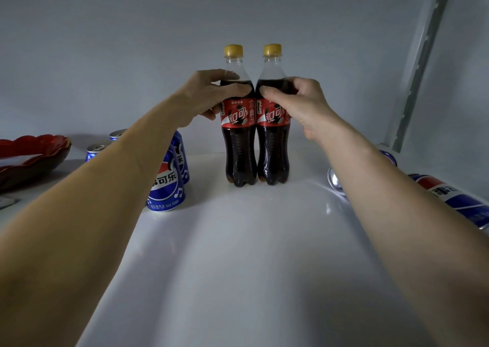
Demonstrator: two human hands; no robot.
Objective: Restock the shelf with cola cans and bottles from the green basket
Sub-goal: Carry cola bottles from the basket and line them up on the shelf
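Observation:
Two cola bottles with yellow caps and red labels stand upright and touching at the back of the white shelf (pixel 238 254). My left hand (pixel 209 95) grips the left bottle (pixel 239 145) at its shoulder. My right hand (pixel 299 105) grips the right bottle (pixel 272 145) the same way. Blue cola cans (pixel 166 185) stand upright to the left, partly hidden behind my left forearm. More blue cans (pixel 449 198) are at the right edge, behind my right forearm; whether they stand or lie I cannot tell. The green basket is out of view.
A red scalloped dish (pixel 34 153) sits at the far left of the shelf. A grey slotted upright (pixel 420 63) runs up the right wall. The shelf's back wall is close behind the bottles.

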